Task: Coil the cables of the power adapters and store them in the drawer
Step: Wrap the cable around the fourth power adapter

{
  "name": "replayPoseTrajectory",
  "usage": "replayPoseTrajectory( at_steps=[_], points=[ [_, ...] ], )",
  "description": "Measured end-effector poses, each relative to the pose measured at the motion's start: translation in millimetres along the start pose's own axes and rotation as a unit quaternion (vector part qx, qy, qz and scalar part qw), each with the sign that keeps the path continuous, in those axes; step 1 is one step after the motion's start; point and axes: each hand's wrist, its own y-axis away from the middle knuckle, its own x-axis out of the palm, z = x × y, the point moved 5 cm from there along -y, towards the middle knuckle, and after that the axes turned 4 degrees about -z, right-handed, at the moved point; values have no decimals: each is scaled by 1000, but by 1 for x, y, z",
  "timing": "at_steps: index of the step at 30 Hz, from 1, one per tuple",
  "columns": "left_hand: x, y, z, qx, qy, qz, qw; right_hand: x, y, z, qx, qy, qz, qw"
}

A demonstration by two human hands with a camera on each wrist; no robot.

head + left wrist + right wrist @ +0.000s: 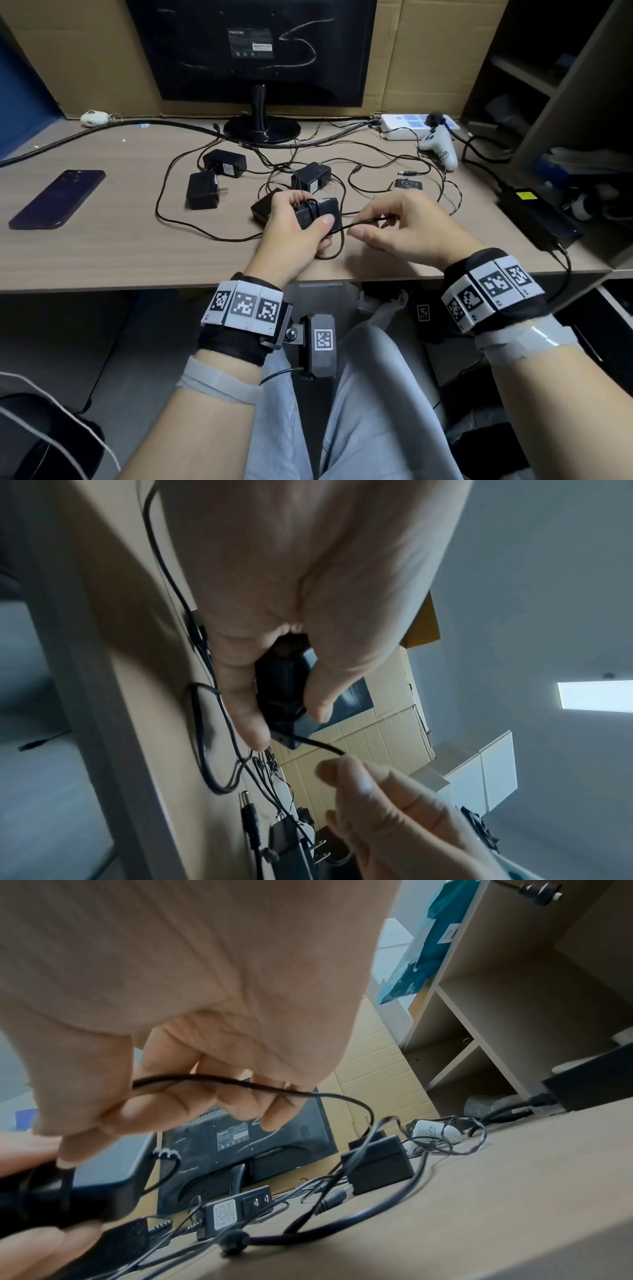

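Wrapping cable round adapter, one wrap on, rest to go.

We have the adapter (317, 216) in the left hand (294, 236), fingers curled round it, just above the desk (102, 253) front edge, long axis approx left-right. Its cable (363, 223) runs out to the right, straight into the right hand (407, 229), which pinches it betw. thumb and fingers; so right hand feeds, left holds. Four other adapters (224, 163) lie behind w/ cables tangled. No drawer in view, so we can't say what it holds.
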Motion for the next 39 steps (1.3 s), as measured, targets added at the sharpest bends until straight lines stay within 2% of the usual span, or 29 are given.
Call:
replayPoseTrajectory(
  at_steps=[5,9,13,18,21,26,29,31,35,39],
  points=[
    [9,4,-4,-14,-25,80,996,-11,-1,6,-42,0,-45,998],
    [14,11,-10,5,-67,141,988,-14,-5,-2,-15,-52,-69,996],
    [17,16,-11,-13,-65,124,990,-19,-8,-5,-4,-103,-86,991],
    [22,10,-5,-25,-61,101,993,-26,-15,-21,19,-56,-58,997],
    [21,7,-2,-43,-67,88,993,-48,-17,-32,50,-14,-116,992],
    [27,2,-5,-57,-71,79,993,-76,-28,-30,90,-7,-237,967],
    [28,1,-5,-66,-64,74,993,-87,-28,-28,114,34,-270,956],
    [28,3,-4,-67,-59,75,993,-88,-27,-29,116,-13,-265,957],
    [28,10,-5,-74,-48,90,992,-74,-22,-24,100,-207,-224,947],
    [26,23,-10,-69,-38,130,988,-67,-17,-9,72,-224,-170,957]
  ],
)
